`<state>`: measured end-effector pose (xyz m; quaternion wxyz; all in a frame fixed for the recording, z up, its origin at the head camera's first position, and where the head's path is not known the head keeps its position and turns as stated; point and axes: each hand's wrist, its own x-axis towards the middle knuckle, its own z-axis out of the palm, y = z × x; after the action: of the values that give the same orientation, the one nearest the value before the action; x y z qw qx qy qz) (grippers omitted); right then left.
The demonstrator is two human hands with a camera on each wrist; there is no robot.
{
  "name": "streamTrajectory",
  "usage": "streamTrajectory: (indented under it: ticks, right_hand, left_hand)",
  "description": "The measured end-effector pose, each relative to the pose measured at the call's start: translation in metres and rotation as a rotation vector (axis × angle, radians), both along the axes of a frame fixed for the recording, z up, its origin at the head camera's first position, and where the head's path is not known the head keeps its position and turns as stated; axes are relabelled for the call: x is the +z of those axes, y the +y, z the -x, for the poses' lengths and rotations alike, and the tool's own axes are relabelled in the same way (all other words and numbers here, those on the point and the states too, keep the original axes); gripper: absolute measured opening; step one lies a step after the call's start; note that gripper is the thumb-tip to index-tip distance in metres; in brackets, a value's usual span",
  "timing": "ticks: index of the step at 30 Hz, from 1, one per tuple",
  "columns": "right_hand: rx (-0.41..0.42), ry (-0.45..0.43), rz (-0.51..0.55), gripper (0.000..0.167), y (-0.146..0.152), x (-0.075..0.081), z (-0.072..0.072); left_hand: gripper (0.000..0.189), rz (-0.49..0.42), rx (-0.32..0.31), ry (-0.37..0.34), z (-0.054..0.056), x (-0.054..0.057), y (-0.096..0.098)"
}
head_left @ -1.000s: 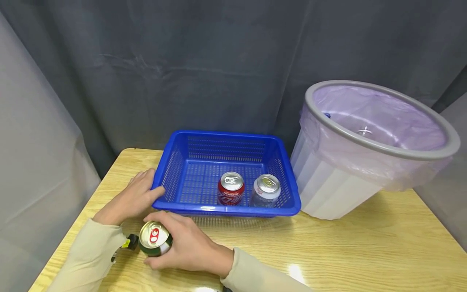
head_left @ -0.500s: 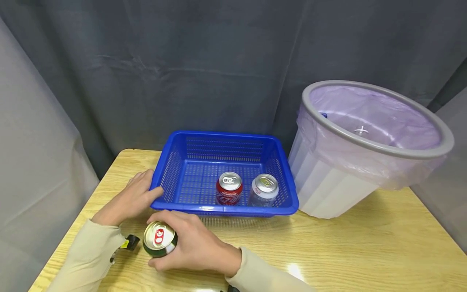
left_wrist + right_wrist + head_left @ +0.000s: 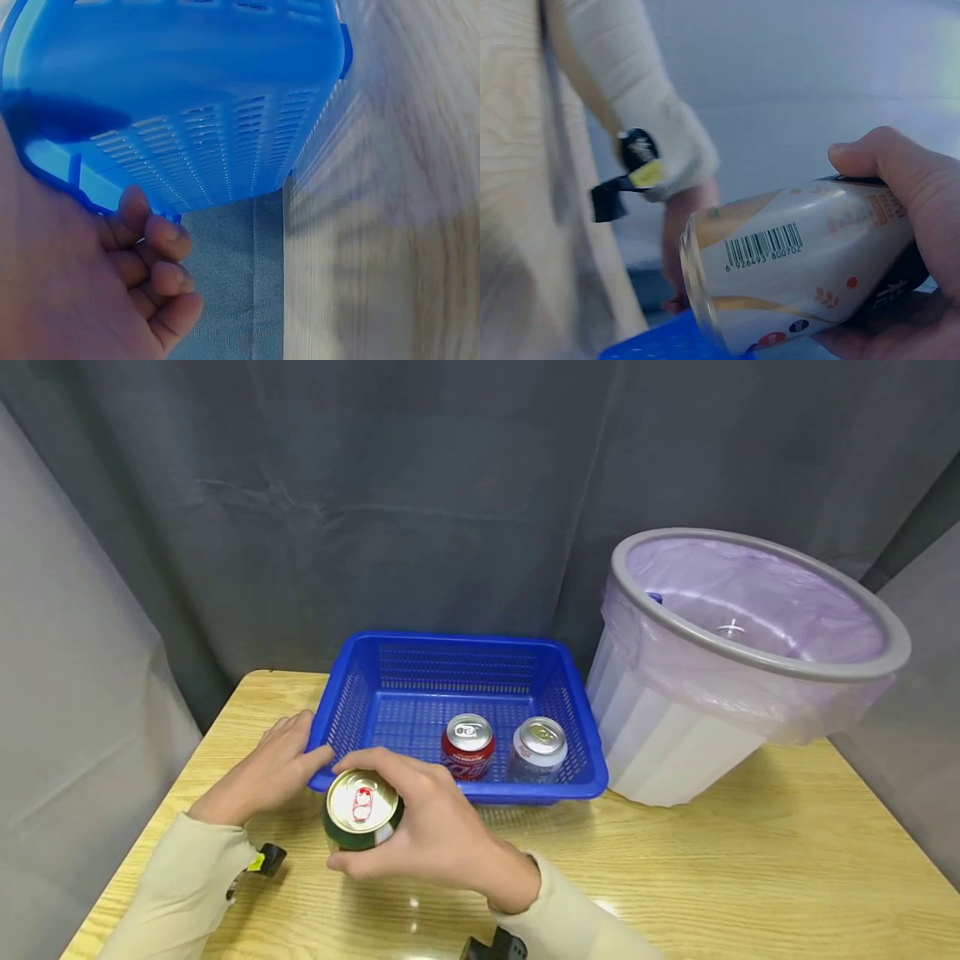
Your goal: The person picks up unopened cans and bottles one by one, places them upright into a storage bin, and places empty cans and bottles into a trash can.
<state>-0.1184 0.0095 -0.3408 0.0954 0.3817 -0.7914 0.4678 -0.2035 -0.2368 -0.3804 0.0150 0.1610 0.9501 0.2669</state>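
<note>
My right hand grips a drink can around its side, thumb and fingers on opposite sides. The can has a gold lid with a red pull tab and a dark green band. In the right wrist view, the can shows a white label with a barcode and gold stripes. It is held above the table, close to the near left corner of a blue plastic basket. My left hand holds that basket's left rim, thumb over the top and fingers curled outside. A red can and a white-and-silver can stand inside the basket.
A white bin with a grey rim and purple liner stands tilted-looking to the basket's right, with a clear object and something blue inside. Everything stands on a wooden table. A dark curtain hangs behind.
My right hand has lifted the gold-lidded can and brought it right and forward toward the basket. My left hand stays on the basket rim.
</note>
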Motion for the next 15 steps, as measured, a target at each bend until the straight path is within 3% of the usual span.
streamTrajectory:
  ticks: [11, 15]
  right_hand:
    - [-0.123, -0.049, 0.110, 0.070, 0.011, 0.023, 0.013]
    - [-0.244, -0.048, 0.093, 0.072, 0.011, 0.023, 0.020]
  left_hand:
    - [0.042, -0.009, 0.009, -0.015, 0.001, -0.001, -0.001]
    - [0.035, -0.008, 0.001, -0.002, 0.002, -0.001, -0.001]
